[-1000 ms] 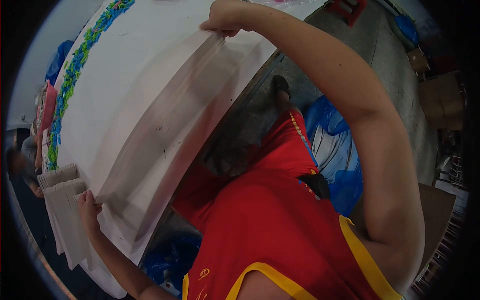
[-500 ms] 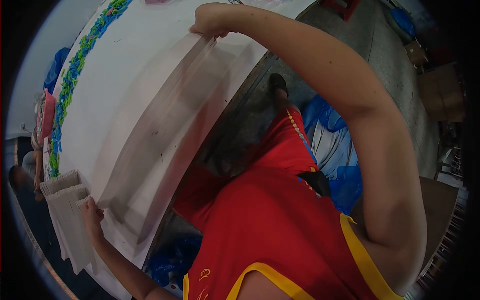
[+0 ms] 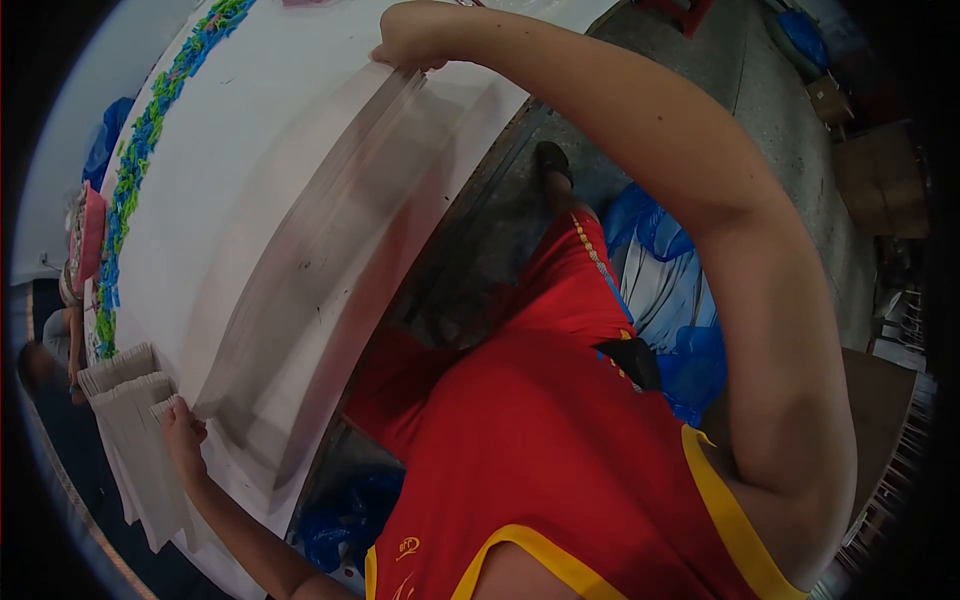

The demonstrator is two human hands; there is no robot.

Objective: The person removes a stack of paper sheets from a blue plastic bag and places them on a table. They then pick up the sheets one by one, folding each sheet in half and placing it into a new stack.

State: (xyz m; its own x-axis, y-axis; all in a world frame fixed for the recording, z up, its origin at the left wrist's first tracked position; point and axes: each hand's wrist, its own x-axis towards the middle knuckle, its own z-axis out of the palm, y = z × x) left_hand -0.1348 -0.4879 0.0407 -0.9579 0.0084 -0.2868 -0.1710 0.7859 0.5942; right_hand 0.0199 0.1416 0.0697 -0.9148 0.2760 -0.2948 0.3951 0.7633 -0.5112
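Observation:
A long stack of thin whitish strips (image 3: pixel 290 240) stands on edge and bows slightly along the white tabletop (image 3: pixel 230 130). At its far end, my right hand (image 3: pixel 412 38) is closed over the strips, with the fingers partly hidden behind the wrist. My left hand (image 3: pixel 185 436) grips the near end, thumb and fingers pinched around it. Just beyond that hand, more bundles of white strips (image 3: pixel 135 395) lie side by side with ridged ends, overhanging the table's end.
Green and blue small pieces (image 3: pixel 130 190) run in a band along the table's far side. A pink basin (image 3: pixel 92 230) is beside them. Another person (image 3: pixel 62 340) is at the far left. Blue plastic bags (image 3: pixel 690 370) and cardboard boxes (image 3: pixel 880 180) are on the floor.
My right hand and forearm have shifted slightly left, with that end of the stack. The left hand stays almost in place.

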